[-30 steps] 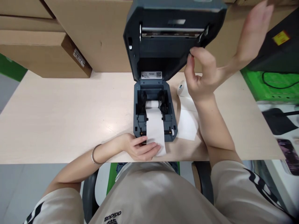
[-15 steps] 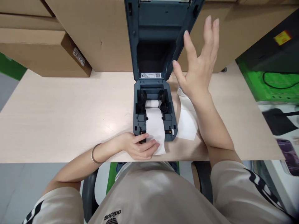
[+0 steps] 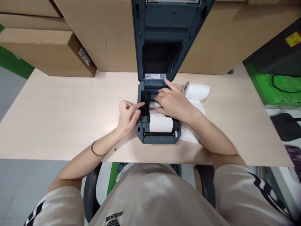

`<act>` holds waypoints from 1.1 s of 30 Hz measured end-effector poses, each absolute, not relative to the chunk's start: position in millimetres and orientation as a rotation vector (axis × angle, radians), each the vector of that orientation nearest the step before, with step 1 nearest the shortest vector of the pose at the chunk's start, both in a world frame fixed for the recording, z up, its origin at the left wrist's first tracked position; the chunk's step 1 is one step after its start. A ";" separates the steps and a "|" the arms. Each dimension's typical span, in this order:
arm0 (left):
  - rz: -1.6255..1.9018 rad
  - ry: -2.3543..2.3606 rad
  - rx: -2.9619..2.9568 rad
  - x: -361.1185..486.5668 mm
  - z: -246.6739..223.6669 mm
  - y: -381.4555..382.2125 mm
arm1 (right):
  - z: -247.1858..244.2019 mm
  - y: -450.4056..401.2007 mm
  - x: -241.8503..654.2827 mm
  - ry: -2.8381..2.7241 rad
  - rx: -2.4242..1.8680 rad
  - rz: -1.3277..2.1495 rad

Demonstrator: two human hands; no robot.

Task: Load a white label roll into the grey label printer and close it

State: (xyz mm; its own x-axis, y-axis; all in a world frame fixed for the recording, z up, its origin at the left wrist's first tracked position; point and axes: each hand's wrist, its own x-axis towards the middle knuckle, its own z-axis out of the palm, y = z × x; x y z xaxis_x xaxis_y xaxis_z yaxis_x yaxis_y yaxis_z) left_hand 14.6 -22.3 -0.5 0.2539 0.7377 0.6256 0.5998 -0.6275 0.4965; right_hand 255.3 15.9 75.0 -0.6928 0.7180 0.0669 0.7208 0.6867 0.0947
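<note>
A dark blue-grey label printer point(image 3: 158, 139) stands on the table with its lid point(image 3: 168, 18) raised. Inside it sits a small roll of white paper point(image 3: 154, 104), whose loose strip point(image 3: 161, 124) curls up behind the black roller. My left hand point(image 3: 128, 118) is at the printer's left wall, index finger stretched to the black left roll holder point(image 3: 147, 102), thumb apart and other fingers curled. From the right, my right hand point(image 3: 172, 102) reaches in with fingers spread over the roll's right end. It covers the right-hand holder.
Right of the printer lies a larger white paper roll point(image 3: 197, 90), its unrolled strip point(image 3: 188, 134) partly under my right forearm. Cardboard boxes point(image 3: 47, 53) line the table's back edge. A tiny dark object point(image 3: 115, 149) lies near the front edge. A green crate point(image 3: 279, 91) stands at right.
My left hand has let go of the paper strip and moved up to the left holder. My right hand has come down from beside the lid into the printer. The strip's end has curled back.
</note>
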 end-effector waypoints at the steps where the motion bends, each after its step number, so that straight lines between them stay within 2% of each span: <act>1: 1.234 1.216 2.383 14.1 1.3 -20.2 | 73.5 16.3 255.1 -2.858 -1.226 -0.203; 5: 0.945 1.091 2.401 9.6 8.7 -15.5 | 74.5 20.5 253.3 -2.907 -1.245 -0.157; 9: 0.839 1.040 2.458 4.3 9.3 -14.3 | 73.5 23.1 250.6 -2.922 -1.288 -0.196; 20: 0.910 0.880 2.485 3.4 1.7 -7.0 | 73.6 23.0 255.0 -2.840 -1.223 -0.183; 26: 1.014 0.840 2.475 4.9 0.5 -3.9 | 100.2 10.9 256.2 -2.678 -1.262 -0.082; 33: 1.039 0.849 2.482 6.1 3.1 -4.7 | 137.9 12.7 308.6 -2.369 -1.478 -0.182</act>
